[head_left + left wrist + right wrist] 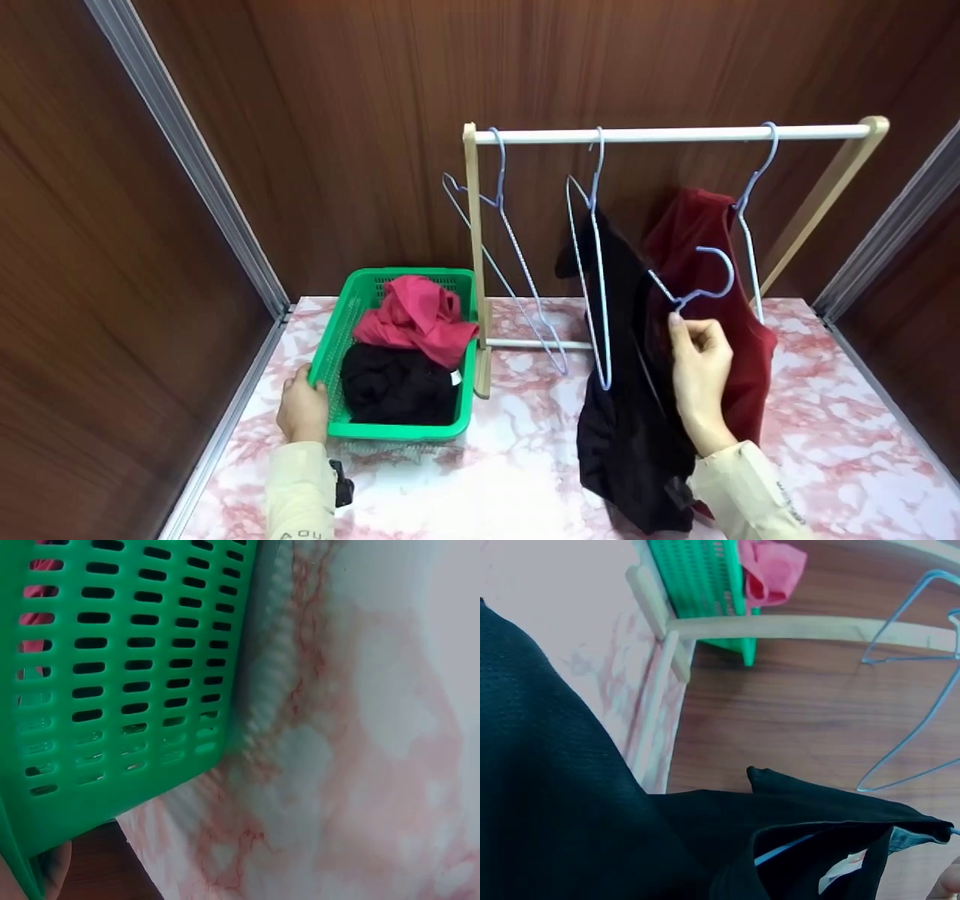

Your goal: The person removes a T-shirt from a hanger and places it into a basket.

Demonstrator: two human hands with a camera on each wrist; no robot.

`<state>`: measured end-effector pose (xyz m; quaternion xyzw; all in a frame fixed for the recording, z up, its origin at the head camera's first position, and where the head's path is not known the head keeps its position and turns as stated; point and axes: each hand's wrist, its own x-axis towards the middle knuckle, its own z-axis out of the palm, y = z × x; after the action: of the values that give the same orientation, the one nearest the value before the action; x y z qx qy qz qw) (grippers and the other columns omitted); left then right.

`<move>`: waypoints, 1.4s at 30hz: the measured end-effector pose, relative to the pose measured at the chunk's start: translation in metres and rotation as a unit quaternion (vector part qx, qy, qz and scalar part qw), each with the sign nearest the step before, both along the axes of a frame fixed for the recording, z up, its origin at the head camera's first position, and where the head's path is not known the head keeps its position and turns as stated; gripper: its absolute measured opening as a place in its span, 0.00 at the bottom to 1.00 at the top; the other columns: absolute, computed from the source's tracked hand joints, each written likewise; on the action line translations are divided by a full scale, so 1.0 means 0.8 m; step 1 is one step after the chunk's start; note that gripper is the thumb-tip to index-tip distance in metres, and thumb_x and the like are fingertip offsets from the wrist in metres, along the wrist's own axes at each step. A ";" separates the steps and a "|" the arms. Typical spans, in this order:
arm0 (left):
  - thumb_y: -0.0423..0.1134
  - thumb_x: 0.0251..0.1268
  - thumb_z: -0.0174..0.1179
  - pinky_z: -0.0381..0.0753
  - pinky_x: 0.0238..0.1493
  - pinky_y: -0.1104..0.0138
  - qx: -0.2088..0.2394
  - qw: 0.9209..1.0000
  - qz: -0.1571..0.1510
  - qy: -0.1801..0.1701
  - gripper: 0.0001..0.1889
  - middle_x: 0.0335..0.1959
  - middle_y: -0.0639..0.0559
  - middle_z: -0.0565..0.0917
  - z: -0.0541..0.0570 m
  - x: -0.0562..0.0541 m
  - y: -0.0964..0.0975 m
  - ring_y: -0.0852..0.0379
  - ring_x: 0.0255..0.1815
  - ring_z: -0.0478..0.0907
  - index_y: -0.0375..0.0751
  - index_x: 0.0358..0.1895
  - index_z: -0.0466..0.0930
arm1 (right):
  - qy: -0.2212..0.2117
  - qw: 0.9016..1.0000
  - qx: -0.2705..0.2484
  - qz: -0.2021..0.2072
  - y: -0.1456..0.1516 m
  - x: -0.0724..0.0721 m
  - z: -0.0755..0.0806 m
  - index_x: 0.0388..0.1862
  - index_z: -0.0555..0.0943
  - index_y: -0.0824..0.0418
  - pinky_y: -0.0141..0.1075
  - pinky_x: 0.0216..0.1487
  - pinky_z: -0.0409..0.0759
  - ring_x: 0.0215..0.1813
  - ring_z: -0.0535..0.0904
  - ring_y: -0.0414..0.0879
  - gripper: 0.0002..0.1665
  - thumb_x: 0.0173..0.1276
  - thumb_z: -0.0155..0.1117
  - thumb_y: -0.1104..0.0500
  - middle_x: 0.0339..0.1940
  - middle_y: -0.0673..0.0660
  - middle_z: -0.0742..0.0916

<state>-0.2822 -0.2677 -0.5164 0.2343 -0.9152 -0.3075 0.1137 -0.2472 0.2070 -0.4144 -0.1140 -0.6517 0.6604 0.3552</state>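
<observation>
Marbled tabletop (517, 472); rack post (475, 232) beside green basket (397, 431).

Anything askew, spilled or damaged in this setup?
No spill or damage visible. One mild oddity: the leftmost hanger looks twisted on the rail; in the head view its far end shows beyond the left rack post.

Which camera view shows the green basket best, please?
The head view: it shows the green basket nearly whole from above, with the pink cloth and black cloth inside. The left wrist view shows mostly its slotted wall, close up; the right wrist view, only part, crossed by the rack's upright.
</observation>
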 end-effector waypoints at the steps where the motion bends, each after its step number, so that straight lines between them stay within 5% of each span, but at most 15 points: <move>1: 0.38 0.68 0.48 0.74 0.49 0.42 -0.001 1.000 -0.001 -0.004 0.23 0.56 0.30 0.74 0.000 -0.001 0.000 0.31 0.55 0.73 0.40 0.66 0.66 | -0.001 1.000 0.002 -0.001 0.000 0.000 -0.002 0.21 0.75 0.53 0.22 0.27 0.66 0.22 0.68 0.31 0.13 0.65 0.63 0.63 0.17 0.40 0.76; 5: 0.39 0.68 0.47 0.70 0.56 0.43 -0.006 1.000 0.005 0.015 0.24 0.58 0.28 0.71 0.005 -0.006 0.007 0.30 0.59 0.68 0.37 0.66 0.65 | -0.001 1.000 0.006 -0.005 0.001 -0.001 -0.015 0.21 0.75 0.53 0.22 0.27 0.66 0.23 0.68 0.31 0.13 0.65 0.63 0.62 0.18 0.40 0.76; 10: 0.36 0.65 0.53 0.69 0.58 0.44 -0.014 0.989 0.022 0.148 0.21 0.56 0.31 0.75 0.019 -0.020 0.039 0.32 0.59 0.69 0.36 0.61 0.70 | -0.003 1.000 0.000 -0.001 0.001 0.001 -0.024 0.21 0.75 0.54 0.22 0.27 0.66 0.22 0.68 0.31 0.13 0.65 0.63 0.63 0.17 0.40 0.76; 14: 0.34 0.62 0.57 0.74 0.51 0.47 -0.025 0.966 -0.025 0.256 0.15 0.47 0.35 0.81 0.037 -0.032 0.081 0.35 0.51 0.76 0.37 0.52 0.77 | -0.007 1.000 -0.006 0.003 0.003 0.002 -0.030 0.21 0.76 0.55 0.22 0.27 0.65 0.22 0.67 0.31 0.12 0.64 0.63 0.64 0.17 0.40 0.75; 16: 0.34 0.61 0.57 0.76 0.47 0.49 -0.030 0.958 -0.068 0.276 0.13 0.43 0.37 0.82 0.044 -0.034 0.105 0.38 0.47 0.78 0.38 0.49 0.79 | -0.018 1.000 -0.005 0.005 0.004 0.002 -0.034 0.22 0.76 0.56 0.22 0.27 0.65 0.22 0.67 0.31 0.12 0.64 0.63 0.64 0.17 0.40 0.74; 21: 0.38 0.61 0.59 0.80 0.41 0.55 -0.068 0.944 -0.188 0.263 0.07 0.37 0.46 0.83 0.053 -0.031 0.162 0.47 0.42 0.79 0.42 0.40 0.82 | -0.047 0.999 0.001 0.012 0.003 0.003 -0.045 0.23 0.76 0.57 0.22 0.27 0.67 0.22 0.68 0.31 0.11 0.65 0.63 0.63 0.17 0.39 0.75; 25: 0.40 0.61 0.60 0.81 0.40 0.58 -0.106 0.923 -0.282 0.240 0.07 0.37 0.49 0.84 0.054 -0.024 0.205 0.50 0.41 0.79 0.42 0.38 0.83 | -0.060 0.998 0.018 0.019 0.000 0.008 -0.050 0.23 0.76 0.57 0.22 0.28 0.68 0.22 0.68 0.31 0.11 0.66 0.62 0.61 0.16 0.39 0.74; 30: 0.43 0.62 0.59 0.81 0.43 0.58 -0.162 0.899 -0.363 0.187 0.13 0.41 0.48 0.84 0.053 -0.016 0.252 0.50 0.44 0.80 0.41 0.45 0.83 | -0.066 0.997 0.032 0.030 -0.004 0.011 -0.055 0.24 0.76 0.59 0.23 0.28 0.68 0.22 0.68 0.31 0.11 0.67 0.62 0.61 0.15 0.40 0.73; 36: 0.44 0.65 0.56 0.79 0.53 0.58 -0.205 0.874 -0.407 0.168 0.18 0.51 0.49 0.83 0.050 -0.012 0.299 0.51 0.53 0.79 0.48 0.57 0.79 | -0.085 0.994 0.043 0.045 -0.005 0.013 -0.062 0.24 0.77 0.62 0.24 0.25 0.68 0.20 0.68 0.32 0.11 0.66 0.63 0.61 0.15 0.38 0.75; 42: 0.43 0.70 0.52 0.76 0.59 0.60 -0.256 0.860 -0.400 0.187 0.21 0.63 0.52 0.76 0.050 -0.013 0.329 0.53 0.63 0.74 0.52 0.65 0.72 | -0.121 0.988 0.058 0.077 -0.002 0.015 -0.063 0.25 0.79 0.66 0.26 0.21 0.67 0.17 0.67 0.33 0.11 0.65 0.64 0.61 0.15 0.39 0.76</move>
<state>-0.2929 -0.0046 -0.4762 -0.2515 -0.9382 -0.1192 0.2058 -0.2355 0.2054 -0.4649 -0.1215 -0.7339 0.6281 0.2281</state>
